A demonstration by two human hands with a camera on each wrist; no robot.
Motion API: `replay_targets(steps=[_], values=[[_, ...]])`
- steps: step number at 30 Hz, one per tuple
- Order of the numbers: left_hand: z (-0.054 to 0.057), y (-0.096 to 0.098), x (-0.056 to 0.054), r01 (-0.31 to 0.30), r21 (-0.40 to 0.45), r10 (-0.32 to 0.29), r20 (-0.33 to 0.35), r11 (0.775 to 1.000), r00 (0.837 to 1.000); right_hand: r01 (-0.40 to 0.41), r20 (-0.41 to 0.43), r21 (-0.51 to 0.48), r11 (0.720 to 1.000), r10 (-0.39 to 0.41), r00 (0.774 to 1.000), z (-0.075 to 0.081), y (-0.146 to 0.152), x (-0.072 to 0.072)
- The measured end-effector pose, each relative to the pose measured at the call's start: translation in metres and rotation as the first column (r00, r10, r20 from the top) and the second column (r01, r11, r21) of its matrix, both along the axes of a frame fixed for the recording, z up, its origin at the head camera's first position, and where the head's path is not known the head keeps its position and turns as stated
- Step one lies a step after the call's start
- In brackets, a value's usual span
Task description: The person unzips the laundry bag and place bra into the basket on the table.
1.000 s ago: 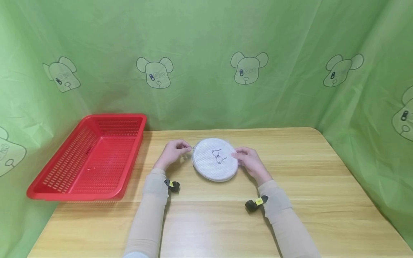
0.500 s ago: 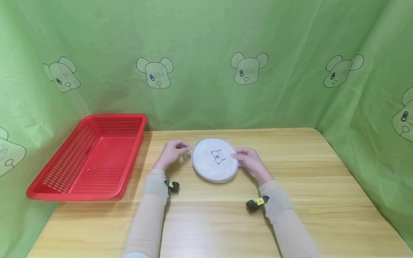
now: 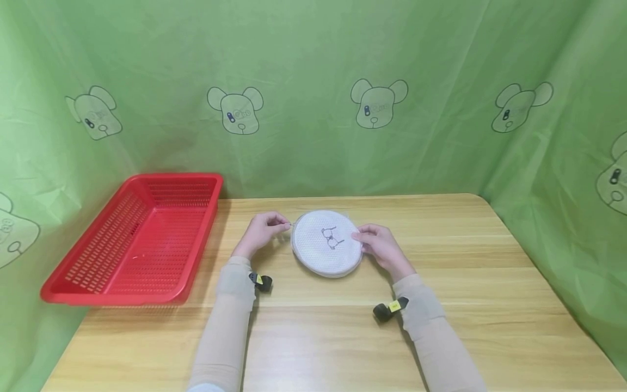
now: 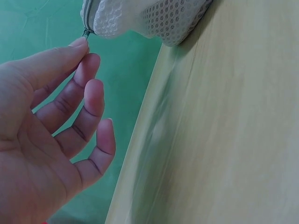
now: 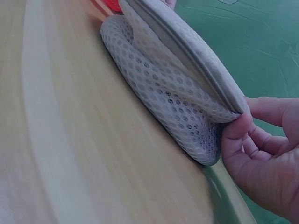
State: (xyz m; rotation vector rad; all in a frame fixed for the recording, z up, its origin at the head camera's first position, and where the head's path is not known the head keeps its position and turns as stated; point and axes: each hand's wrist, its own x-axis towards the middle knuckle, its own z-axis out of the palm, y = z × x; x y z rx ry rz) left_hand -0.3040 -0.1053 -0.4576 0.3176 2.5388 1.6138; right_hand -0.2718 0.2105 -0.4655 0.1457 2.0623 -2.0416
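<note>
A round white mesh laundry bag point(image 3: 325, 256) with a bra drawn on its lid sits on the table, its soft side wall sagging in folds. Around the lid's rim runs a grey zipper point(image 5: 194, 58), which looks closed along the stretch seen in the right wrist view. At the bag's left edge my left hand point(image 3: 263, 231) pinches the small zipper pull point(image 4: 86, 33) between thumb and index finger, the other fingers loosely bent. My right hand point(image 3: 384, 247) grips the right edge of the lid between thumb and fingers. The bag's underside is hidden.
To the left stands a red plastic basket point(image 3: 183, 283) with perforated walls, partly over the table's left edge. The wooden table point(image 3: 465, 305) ends at a green curtain point(image 3: 303, 158) with printed bear heads, behind and on both sides.
The bag and my right hand have shifted very slightly toward me since a second ago. My left hand keeps its pinch in nearly the same place.
</note>
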Motion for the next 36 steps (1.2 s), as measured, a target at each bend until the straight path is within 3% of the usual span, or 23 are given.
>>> replay_targets(steps=[9,21,25,36], values=[[0.0013,-0.0011,0.0004,0.027,0.009,-0.026,-0.022,1.0,0.999,0.024,-0.008,0.008,1.0,-0.024,1.0,0.0014,-0.001,0.001],[0.0005,-0.0052,0.0004,0.094,0.055,-0.094,-0.004,0.994,0.996,0.055,-0.004,0.013,0.998,-0.055,0.998,-0.0003,-0.0023,-0.0002],[0.0053,-0.0053,0.0039,0.121,0.078,-0.123,0.021,0.99,0.992,0.058,-0.01,0.012,0.998,-0.058,0.998,-0.0012,-0.002,-0.001],[0.0017,-0.0068,0.0022,0.14,0.076,-0.14,-0.006,0.987,0.99,0.076,0.002,0.027,0.997,-0.076,0.997,0.0001,-0.0023,-0.0003]])
